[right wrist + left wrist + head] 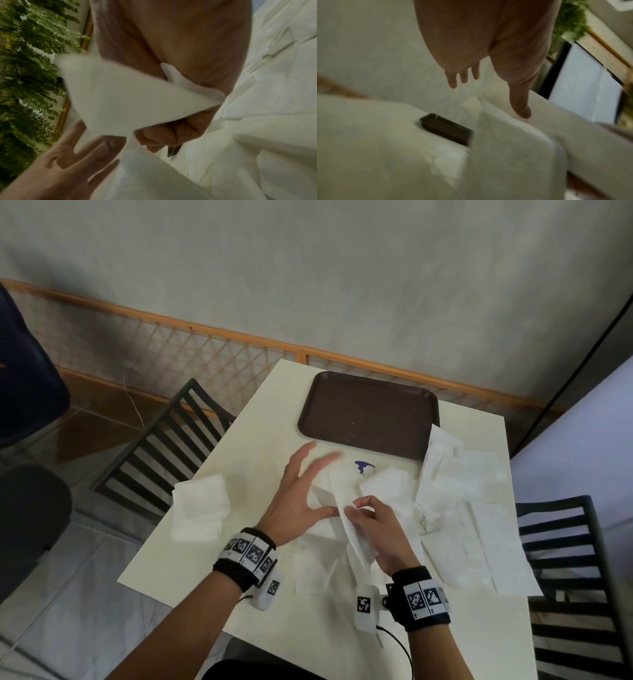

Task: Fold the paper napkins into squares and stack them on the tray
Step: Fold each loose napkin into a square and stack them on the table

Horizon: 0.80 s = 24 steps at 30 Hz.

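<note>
A white paper napkin (354, 529) is lifted off the table, pinched by my right hand (368, 513) near its upper edge; in the right wrist view the napkin (120, 97) drapes over my curled fingers (164, 134). My left hand (301, 491) is spread just left of it with straight fingers, above the table, holding nothing; the left wrist view shows its fingers (453, 78) extended. An empty dark brown tray (368, 412) sits at the far side of the table. Several unfolded napkins (466, 508) lie spread on the right.
A small stack of folded napkins (200, 510) lies at the table's left edge (164, 525). Black slatted chairs stand left (168, 446) and right (575, 577) of the table. A lattice-panelled wall (205, 354) runs behind. A cable (397, 642) trails from my right wrist.
</note>
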### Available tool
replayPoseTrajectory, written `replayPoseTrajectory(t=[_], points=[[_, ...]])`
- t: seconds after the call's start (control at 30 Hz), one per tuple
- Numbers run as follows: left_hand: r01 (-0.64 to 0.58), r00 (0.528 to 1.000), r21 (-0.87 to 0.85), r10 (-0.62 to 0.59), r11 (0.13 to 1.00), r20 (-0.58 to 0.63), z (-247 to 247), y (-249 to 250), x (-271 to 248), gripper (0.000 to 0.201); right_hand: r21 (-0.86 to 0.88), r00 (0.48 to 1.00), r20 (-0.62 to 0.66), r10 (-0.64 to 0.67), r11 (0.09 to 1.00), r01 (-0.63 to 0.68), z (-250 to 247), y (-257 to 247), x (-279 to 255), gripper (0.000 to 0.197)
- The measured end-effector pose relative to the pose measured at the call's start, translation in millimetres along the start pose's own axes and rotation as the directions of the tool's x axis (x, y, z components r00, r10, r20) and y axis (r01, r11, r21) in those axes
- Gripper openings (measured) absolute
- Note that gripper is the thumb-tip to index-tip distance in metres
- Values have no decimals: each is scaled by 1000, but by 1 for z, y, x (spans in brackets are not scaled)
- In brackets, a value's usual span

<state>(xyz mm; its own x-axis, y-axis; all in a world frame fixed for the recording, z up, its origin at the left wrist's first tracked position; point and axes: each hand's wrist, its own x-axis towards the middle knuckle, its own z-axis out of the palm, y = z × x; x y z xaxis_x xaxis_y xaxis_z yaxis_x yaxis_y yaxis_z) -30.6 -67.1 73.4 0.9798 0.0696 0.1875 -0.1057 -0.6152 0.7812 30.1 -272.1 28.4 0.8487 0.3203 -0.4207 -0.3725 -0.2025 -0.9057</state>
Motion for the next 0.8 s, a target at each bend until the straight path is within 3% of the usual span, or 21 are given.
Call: replayPoseTrajectory(t=[0.1, 0.17, 0.27, 0.37, 0.47, 0.6, 0.67, 0.73, 0.8], points=[[-305, 951, 242, 278, 921, 139, -3, -5, 11, 18, -30, 1000, -24, 10, 999, -11, -1, -2, 0, 11], [-334, 938, 232, 297, 914, 179, -3, -5, 12, 6, -9, 1000, -6, -17, 1000, 17, -6, -8, -5, 14], [-101, 995, 39, 101, 994, 1, -7, 6, 6, 5, 98, 991, 87, -99, 991, 90, -18, -19, -18, 33], [-10, 990, -71, -1, 997, -142, -10, 11, -3, 9, 328, 979, 147, -139, 941, 84, -28, -30, -26, 45], [-40, 992, -86, 29, 995, -124, -12, 15, -9, 12, 452, 980, 176, -95, 892, 5, -26, -43, -31, 46], [-72, 994, -139, 60, 988, -87, -17, 16, -9, 28, 440, 981, 188, -50, 897, -39, -20, -57, -35, 23], [-80, 995, -136, 70, 987, -77, -21, 14, -8, 31, 402, 983, 181, -11, 913, -64, -18, -60, -34, 36], [-98, 994, -140, 89, 985, -68, -24, 16, -6, 34, 383, 987, 157, -19, 923, -43, -15, -62, -33, 43], [-53, 997, -181, 43, 982, -63, -27, 17, -4, 38, 399, 986, 136, -99, 916, 36, -11, -63, -32, 24]])
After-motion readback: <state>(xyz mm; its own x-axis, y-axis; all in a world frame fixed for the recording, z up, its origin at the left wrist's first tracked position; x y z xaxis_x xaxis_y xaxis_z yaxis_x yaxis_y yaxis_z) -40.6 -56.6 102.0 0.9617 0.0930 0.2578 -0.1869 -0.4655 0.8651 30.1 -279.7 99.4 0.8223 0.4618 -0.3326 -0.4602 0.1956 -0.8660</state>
